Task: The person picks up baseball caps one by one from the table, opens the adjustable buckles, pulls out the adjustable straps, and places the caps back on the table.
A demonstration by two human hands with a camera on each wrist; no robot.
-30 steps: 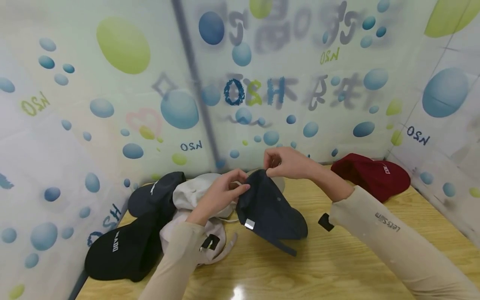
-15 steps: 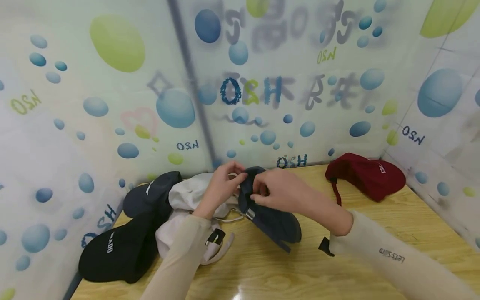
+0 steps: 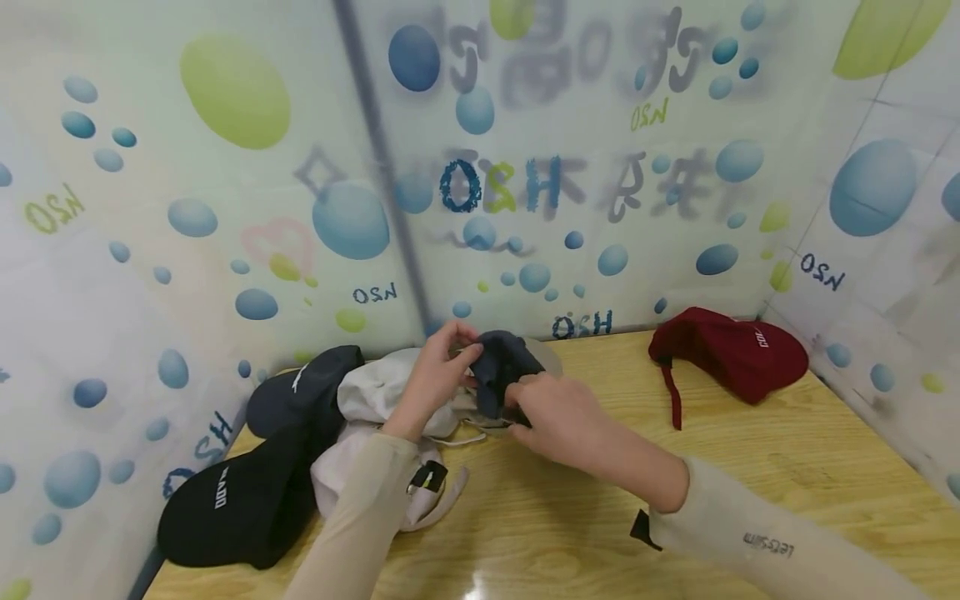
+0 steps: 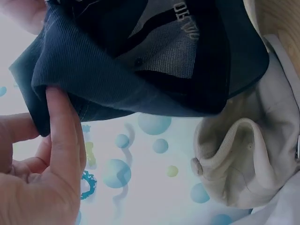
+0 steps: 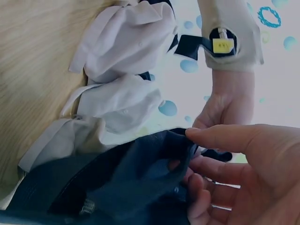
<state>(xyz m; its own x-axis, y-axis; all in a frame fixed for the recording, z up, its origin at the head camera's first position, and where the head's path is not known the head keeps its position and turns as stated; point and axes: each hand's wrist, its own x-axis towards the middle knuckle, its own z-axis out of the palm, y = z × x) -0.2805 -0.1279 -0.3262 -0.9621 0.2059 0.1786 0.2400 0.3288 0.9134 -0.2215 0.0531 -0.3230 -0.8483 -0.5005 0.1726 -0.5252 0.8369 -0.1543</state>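
Note:
Both hands hold a navy baseball cap (image 3: pixel 491 367) up above the table, its dark inside with sewn lettering showing in the left wrist view. My left hand (image 3: pixel 437 371) pinches the cap's edge between thumb and fingers at its left side. On the opposite side, my right hand (image 3: pixel 566 421) grips the edge, thumb outside and fingers curled underneath in the right wrist view. Behind the navy cap lies a beige cap (image 4: pixel 239 159). Left of it are a light grey cap (image 3: pixel 378 383) and a pale pink cap (image 3: pixel 337 475), the latter partly hidden by the left sleeve.
A black cap (image 3: pixel 225 517) and a dark cap with a white logo (image 3: pixel 292 392) lie at the table's left. At the right back sits a dark red cap (image 3: pixel 738 354) with its strap hanging forward. A printed curtain (image 3: pixel 637 208) stands behind the wooden table (image 3: pixel 720 433).
My right hand has moved from the top of the navy cap down to its near right side. The cap has turned, and its dangling strap no longer shows in the head view.

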